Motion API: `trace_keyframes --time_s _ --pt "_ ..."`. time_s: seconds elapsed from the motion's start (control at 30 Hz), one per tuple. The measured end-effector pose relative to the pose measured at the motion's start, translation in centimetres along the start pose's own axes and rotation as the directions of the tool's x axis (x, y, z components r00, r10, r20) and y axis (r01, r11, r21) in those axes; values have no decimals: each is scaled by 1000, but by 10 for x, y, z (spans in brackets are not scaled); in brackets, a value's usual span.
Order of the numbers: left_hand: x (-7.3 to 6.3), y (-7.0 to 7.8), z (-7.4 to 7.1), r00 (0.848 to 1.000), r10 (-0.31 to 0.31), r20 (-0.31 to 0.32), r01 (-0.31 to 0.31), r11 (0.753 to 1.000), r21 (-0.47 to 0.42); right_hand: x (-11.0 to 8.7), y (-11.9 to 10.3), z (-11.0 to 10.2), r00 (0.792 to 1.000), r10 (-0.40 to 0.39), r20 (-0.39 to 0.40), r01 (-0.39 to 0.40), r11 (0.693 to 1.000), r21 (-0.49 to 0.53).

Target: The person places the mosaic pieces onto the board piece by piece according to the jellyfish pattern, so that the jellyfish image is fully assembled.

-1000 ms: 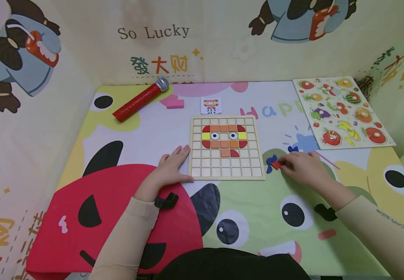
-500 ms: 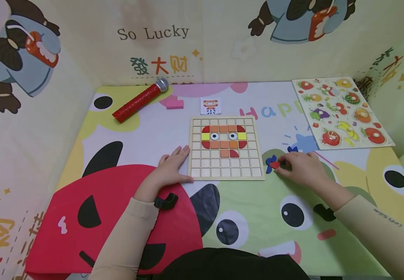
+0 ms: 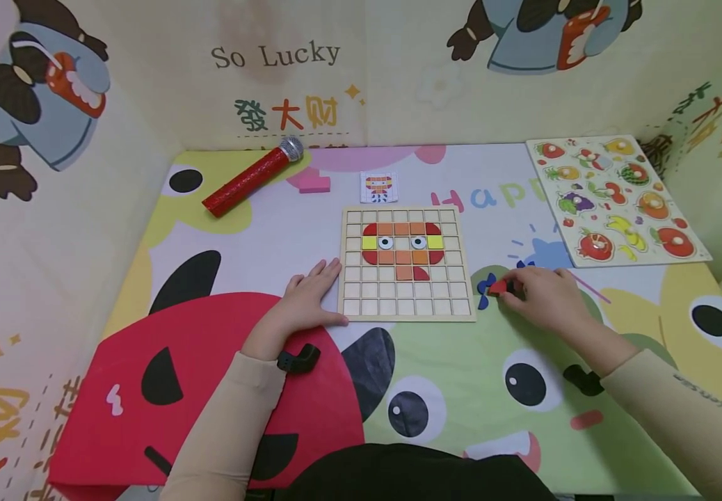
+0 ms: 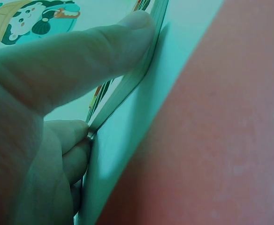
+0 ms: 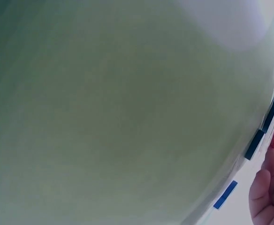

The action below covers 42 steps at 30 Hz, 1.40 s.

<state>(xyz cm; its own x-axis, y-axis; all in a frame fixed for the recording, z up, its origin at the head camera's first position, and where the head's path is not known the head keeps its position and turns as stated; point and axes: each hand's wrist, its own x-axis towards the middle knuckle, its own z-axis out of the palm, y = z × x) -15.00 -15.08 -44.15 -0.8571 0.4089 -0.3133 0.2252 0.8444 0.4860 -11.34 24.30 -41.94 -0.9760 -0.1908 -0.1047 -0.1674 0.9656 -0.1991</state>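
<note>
Face rows on the grid board [image 3: 407, 319] look done, row below part-filled, bottom two bare; right hand [image 3: 539, 296] pinches a red piece [image 3: 497, 287] just right of the board, blue pieces [image 3: 483, 296] there probably left to place, left hand [image 3: 311, 296] unclenched against its left edge.

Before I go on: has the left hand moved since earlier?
No; in the head view, the left hand lies at the same place along the left edge of the grid board.
</note>
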Motion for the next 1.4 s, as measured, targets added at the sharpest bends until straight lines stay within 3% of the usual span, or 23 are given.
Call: trace_keyframes --time_s 0.27,0.5,0.9,1.17,1.4 --pt "0 0 1 1000 12 -9 -12 1000 9 10 -27 -6 1000 -11 9 11 998 68" --pt "1 -1 3 1000 24 -7 -23 1000 19 32 -67 -5 998 -61 -14 62 996 65" --pt "0 -2 3 1000 21 -19 -21 1000 15 59 -113 0 996 -91 -3 91 994 65" --pt "1 -4 3 999 28 -25 -28 1000 14 72 -138 8 997 -78 9 77 996 37" --pt "1 -4 3 1000 24 -19 -24 1000 10 77 -147 14 997 -65 39 65 998 22"
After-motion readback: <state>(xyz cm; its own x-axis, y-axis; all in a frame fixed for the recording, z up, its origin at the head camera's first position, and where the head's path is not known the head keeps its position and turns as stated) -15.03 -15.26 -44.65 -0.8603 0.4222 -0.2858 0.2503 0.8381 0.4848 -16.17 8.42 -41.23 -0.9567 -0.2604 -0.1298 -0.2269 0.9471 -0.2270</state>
